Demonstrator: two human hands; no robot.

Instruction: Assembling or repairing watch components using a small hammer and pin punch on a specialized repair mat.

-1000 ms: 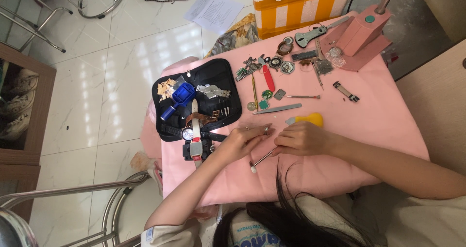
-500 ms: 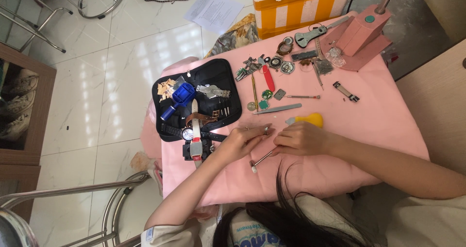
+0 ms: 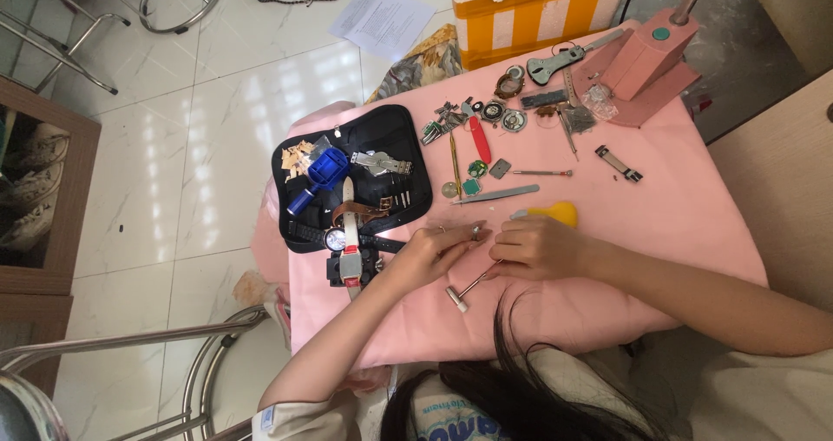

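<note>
My left hand (image 3: 431, 252) rests on the pink tabletop (image 3: 677, 224) and pinches a small round metal part (image 3: 475, 231) at its fingertips. My right hand (image 3: 540, 247) lies just right of it, fingers curled around the thin handle of a small hammer (image 3: 460, 294), whose head points toward the table's near edge. The two hands almost touch. A yellow rounded tool (image 3: 561, 211) sits right behind my right hand. A watch with a red and white strap (image 3: 348, 252) lies on a black holder to the left of my left hand.
An open black tool pouch (image 3: 390, 129) holds a blue tool (image 3: 326, 167) and straps. Tweezers (image 3: 496, 196), a red-handled tool (image 3: 479, 139) and several small watch parts lie mid-table. A pink stand (image 3: 646, 64) is at the far right, a yellow-striped box (image 3: 538, 12) behind it. A metal chair (image 3: 204, 354) stands at the near left.
</note>
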